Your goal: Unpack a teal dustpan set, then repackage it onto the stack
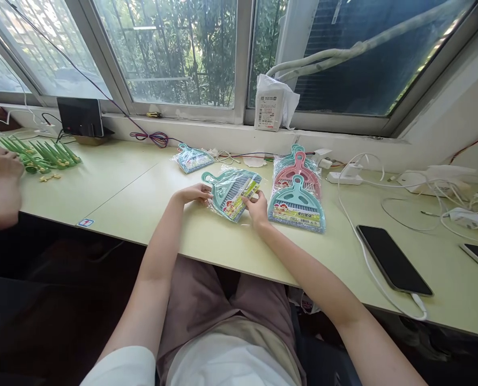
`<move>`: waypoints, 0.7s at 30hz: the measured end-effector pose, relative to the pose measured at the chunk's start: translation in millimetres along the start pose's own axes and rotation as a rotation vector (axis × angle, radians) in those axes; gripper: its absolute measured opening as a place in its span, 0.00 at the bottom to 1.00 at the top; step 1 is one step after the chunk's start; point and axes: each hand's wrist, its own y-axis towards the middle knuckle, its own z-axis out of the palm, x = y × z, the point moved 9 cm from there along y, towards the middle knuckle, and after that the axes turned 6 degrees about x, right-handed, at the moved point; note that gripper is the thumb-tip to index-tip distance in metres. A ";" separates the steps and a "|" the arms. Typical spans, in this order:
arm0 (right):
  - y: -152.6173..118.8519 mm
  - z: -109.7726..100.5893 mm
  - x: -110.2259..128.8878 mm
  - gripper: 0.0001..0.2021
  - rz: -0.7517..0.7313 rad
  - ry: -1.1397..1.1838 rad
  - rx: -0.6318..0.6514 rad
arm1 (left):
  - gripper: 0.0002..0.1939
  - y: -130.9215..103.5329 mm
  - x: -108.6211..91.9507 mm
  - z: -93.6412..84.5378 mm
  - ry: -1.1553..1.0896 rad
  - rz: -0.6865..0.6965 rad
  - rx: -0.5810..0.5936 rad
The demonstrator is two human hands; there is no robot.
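A green dustpan and brush set (233, 192) in clear wrap lies tilted between my two hands, its handle toward the upper left. My left hand (198, 193) grips the wrap at its left side, below the handle. The fingers of my right hand (255, 206) pinch its right edge by the yellow-green label. To the right lies an overlapping row of wrapped sets, with a green one (297, 206) in front, a pink one (299, 174) behind it and more green at the back. A smaller-looking blue wrapped set (194, 159) lies behind my left hand.
Another person's hand (1, 163) is at the far left by green plastic pieces (54, 154). A phone (394, 260) on a white cable, a power strip (344, 178) and tangled cables are on the right. A tablet (80, 118) and a white box (269, 104) stand near the window.
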 end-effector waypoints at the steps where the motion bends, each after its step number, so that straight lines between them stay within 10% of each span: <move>1: 0.9 -0.7 1.2 0.20 0.008 0.016 0.003 | 0.23 -0.9 -1.0 -7.2 0.005 0.030 -0.039; 7: 6.1 -8.7 7.7 0.18 0.054 0.116 0.015 | 0.24 -20.5 -5.9 -44.5 -0.062 0.171 -0.334; 14: 3.8 -10.4 12.4 0.20 -0.010 0.129 -0.016 | 0.25 -12.7 -9.8 5.0 0.073 0.018 0.019; 21: -8.1 7.6 29.2 0.25 -0.132 0.119 0.033 | 0.21 -12.1 -14.4 -14.5 0.003 0.096 -0.115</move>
